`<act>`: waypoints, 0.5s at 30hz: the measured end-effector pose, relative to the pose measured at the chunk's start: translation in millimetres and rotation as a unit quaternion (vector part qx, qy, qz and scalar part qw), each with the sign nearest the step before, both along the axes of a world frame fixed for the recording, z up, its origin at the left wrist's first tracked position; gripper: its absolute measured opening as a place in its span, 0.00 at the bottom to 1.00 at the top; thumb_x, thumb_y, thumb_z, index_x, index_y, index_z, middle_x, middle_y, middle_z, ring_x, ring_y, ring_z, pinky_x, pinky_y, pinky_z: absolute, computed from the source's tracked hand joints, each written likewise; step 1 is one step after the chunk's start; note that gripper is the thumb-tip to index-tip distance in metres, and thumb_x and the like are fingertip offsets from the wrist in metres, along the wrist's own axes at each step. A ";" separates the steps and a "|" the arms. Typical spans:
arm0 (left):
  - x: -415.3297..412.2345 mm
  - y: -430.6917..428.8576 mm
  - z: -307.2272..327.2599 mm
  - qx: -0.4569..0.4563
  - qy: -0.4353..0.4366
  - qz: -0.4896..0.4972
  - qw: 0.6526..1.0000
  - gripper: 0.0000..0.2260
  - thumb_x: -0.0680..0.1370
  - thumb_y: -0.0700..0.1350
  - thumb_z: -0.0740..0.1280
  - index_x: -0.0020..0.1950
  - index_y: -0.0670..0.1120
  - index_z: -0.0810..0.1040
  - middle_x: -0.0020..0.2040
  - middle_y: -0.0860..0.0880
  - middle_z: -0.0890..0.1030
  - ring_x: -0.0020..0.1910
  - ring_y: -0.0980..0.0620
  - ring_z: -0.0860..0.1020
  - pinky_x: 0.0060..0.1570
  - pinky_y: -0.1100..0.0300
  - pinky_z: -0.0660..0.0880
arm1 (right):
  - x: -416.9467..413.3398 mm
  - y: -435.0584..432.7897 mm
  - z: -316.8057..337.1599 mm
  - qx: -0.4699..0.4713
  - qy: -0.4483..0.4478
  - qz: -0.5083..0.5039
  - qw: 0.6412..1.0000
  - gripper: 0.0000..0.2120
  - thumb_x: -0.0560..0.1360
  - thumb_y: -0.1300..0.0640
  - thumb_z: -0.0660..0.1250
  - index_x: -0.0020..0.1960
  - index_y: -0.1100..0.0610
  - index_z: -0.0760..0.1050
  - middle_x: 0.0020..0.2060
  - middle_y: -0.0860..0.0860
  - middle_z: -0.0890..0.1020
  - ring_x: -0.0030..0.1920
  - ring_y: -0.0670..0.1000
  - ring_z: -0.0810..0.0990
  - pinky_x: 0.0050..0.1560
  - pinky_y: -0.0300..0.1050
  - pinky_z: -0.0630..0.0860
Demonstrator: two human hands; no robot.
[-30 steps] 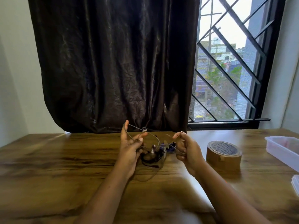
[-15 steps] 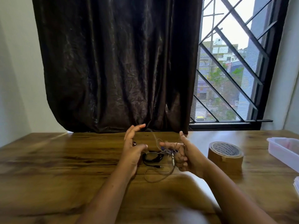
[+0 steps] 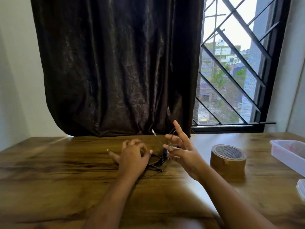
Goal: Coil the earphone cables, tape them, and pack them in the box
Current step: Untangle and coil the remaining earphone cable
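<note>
Head view, looking down at a brown wood-grain table (image 3: 49,171) with both bare hands over a tangle of thin earphone cables.

Left hand (image 3: 133,158) is palm down on the table, fingers curled loosely over the left edge of the black earphone cable bundle (image 3: 158,162). Can't tell whether it actually pinches a strand or only pins it.

Right hand (image 3: 183,151) is raised just right of the bundle, fingers spread open, with a thin pale grey earphone cable (image 3: 172,134) looped around the fingers (image 3: 178,129). The hand is not closed on it; the cable hangs off the digits. The silver jack plug (image 3: 154,133) of that cable sticks up and left, off the table, between the two hands.

Key relation: the pale cable's free end runs from the right-hand fingers toward the left, so the left hand is nearer to catch the plug end. The black bundle lies flat between the hands, its small plug tip (image 3: 164,171) pointing right.

Brown packing tape roll (image 3: 228,161) stands to the right of the right hand, near it. Clear plastic box (image 3: 287,152) sits further right, at the table edge, well apart from the cables.

Judgement: coiling stage, nothing taped or packed yet.
</note>
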State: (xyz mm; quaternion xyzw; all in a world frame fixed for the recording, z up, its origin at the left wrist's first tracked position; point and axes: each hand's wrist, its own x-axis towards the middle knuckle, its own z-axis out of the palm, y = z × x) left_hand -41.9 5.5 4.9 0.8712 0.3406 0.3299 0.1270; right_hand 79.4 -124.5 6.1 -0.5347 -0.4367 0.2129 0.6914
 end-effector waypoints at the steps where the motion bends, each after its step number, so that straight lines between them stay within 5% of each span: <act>1: -1.1 -1.6 1.2 0.007 0.002 -0.006 1.000 0.09 0.75 0.60 0.63 0.40 0.57 0.74 0.56 0.63 0.72 0.66 0.57 0.64 0.67 0.34 0.44 | -1.8 0.6 0.5 0.002 -0.022 -0.010 1.000 0.40 0.74 0.74 0.63 0.70 0.34 0.62 0.58 0.50 0.78 0.53 0.49 0.80 0.50 0.43 0.77; 6: -0.8 -8.0 -1.2 0.034 0.041 -0.078 0.996 0.15 0.77 0.61 0.59 0.36 0.53 0.71 0.37 0.56 0.76 0.44 0.58 0.74 0.68 0.44 0.58 | -9.5 1.9 3.6 0.036 -0.061 -0.030 0.997 0.37 0.73 0.72 0.65 0.73 0.44 0.60 0.52 0.53 0.81 0.49 0.50 0.81 0.48 0.40 0.78; 8: 2.9 -7.8 -4.8 0.013 -0.039 -0.149 0.988 0.10 0.75 0.58 0.64 0.41 0.54 0.69 0.37 0.55 0.77 0.38 0.58 0.76 0.54 0.49 0.75 | -13.2 4.9 4.9 0.054 -0.044 -0.012 0.997 0.37 0.73 0.72 0.66 0.73 0.43 0.60 0.50 0.53 0.81 0.46 0.52 0.82 0.46 0.42 0.79; 10: 3.9 -8.9 -6.0 -0.021 -0.120 -0.209 0.970 0.10 0.73 0.54 0.69 0.48 0.56 0.69 0.42 0.56 0.78 0.39 0.59 0.78 0.40 0.56 0.78 | -15.4 7.7 5.2 0.063 -0.034 0.014 0.997 0.39 0.72 0.72 0.66 0.73 0.41 0.60 0.49 0.54 0.81 0.45 0.52 0.81 0.47 0.46 0.79; 15: 7.7 -13.5 -2.0 -0.209 -0.211 -0.304 0.905 0.06 0.77 0.38 0.66 0.44 0.49 0.78 0.39 0.48 0.81 0.38 0.49 0.80 0.40 0.53 0.78 | -16.1 8.1 5.9 0.074 -0.014 0.018 0.997 0.32 0.72 0.74 0.66 0.69 0.47 0.68 0.46 0.55 0.80 0.45 0.51 0.82 0.43 0.46 0.82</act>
